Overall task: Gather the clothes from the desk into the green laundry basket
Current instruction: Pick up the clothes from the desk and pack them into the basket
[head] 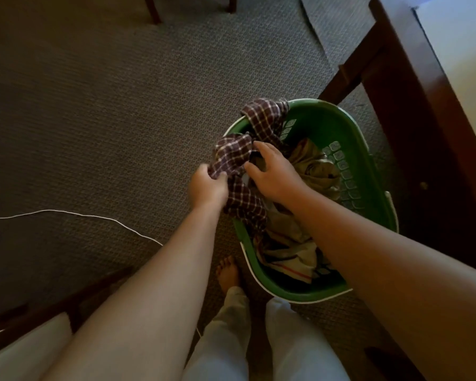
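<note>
The green laundry basket [324,125] stands on the carpet [107,119] at about 4 o'clock from the middle of the view, just beside the dark wooden leg of the bench [412,111], which runs up the 2 o'clock side. Much of the job looks done: olive clothes [313,166] lie crumpled inside, with a striped cloth [289,261] toward the basket's 6 o'clock end. The plaid shirt [264,119] is only partly in; it hangs over the rim at the basket's 10 to 11 o'clock side and trails down inside. It probably needs to be tucked fully in. Only a pale slice of the bench top shows, so whether more clothes wait there cannot be told. Both arms reach forward and down from 6 o'clock. The left grip [208,185] is outside the rim at the basket's 9 o'clock, fingers clenched round a bunch of the plaid. The right grip [274,176] is over the basket's middle, palm down, fingers bent onto the cloth; whether it pinches fabric or only presses it cannot be told.
</note>
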The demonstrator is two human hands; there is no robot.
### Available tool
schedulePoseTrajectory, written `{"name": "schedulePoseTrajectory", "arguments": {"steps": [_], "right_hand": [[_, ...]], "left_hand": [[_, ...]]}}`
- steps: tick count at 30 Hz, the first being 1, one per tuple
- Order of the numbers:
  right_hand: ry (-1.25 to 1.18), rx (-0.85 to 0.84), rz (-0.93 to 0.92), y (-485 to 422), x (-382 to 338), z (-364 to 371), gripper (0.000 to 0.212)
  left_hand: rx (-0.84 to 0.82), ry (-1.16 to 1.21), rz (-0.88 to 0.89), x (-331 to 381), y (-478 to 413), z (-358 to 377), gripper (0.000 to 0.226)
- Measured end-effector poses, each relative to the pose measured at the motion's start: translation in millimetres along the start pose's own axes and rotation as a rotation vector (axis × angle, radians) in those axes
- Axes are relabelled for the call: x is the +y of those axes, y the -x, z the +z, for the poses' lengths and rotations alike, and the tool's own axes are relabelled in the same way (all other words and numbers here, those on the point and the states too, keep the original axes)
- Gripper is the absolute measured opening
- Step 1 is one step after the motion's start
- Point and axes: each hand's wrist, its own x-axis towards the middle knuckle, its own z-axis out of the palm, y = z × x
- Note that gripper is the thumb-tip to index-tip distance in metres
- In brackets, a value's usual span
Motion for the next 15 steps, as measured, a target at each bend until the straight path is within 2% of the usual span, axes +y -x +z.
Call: {"name": "schedulePoseTrajectory", "arguments": {"steps": [2, 3, 5, 7, 8, 10, 12, 15], "right_hand": [[0.015, 0.008, -0.017, -2.6, 2.9, -6.8, 0.067], [0.024, 0.012, -0.028, -5.4, 4.7, -10.9, 0.067], [0.033, 0.037, -0.050, -14.0, 8.4, -19.5, 0.065], [0.029, 0.081, -0.074, -22.9, 10.1, -29.0, 0.061], [0.030, 0.103, -0.094, -27.9, 11.2, -34.0, 0.059], [0.042, 0.148, -0.141, -39.4, 11.5, -43.5, 0.056], [0.097, 0.184, -0.199, -56.2, 12.2, -51.2, 0.053], [0.323, 0.133, -0.261, -86.1, 21.4, -55.2, 0.063]], "left_hand": [[0.094, -0.004, 0.019, 1.7, 7.1, -0.2, 0.023], [0.085, 0.040, 0.058, 4.1, 13.4, 0.3, 0.023], [-0.139, 0.132, 0.142, 8.7, 24.5, 8.3, 0.027], [-0.460, 0.147, 0.107, 17.1, 34.4, 18.6, 0.027], [-0.542, 0.135, 0.074, 22.6, 36.6, 23.8, 0.025], [-0.461, 0.034, 0.123, 33.5, 33.1, 30.6, 0.027], [-0.226, -0.020, 0.179, 45.3, 28.5, 33.5, 0.023], [-0.020, 0.151, 0.228, 62.0, 17.6, 39.2, 0.030]]}}
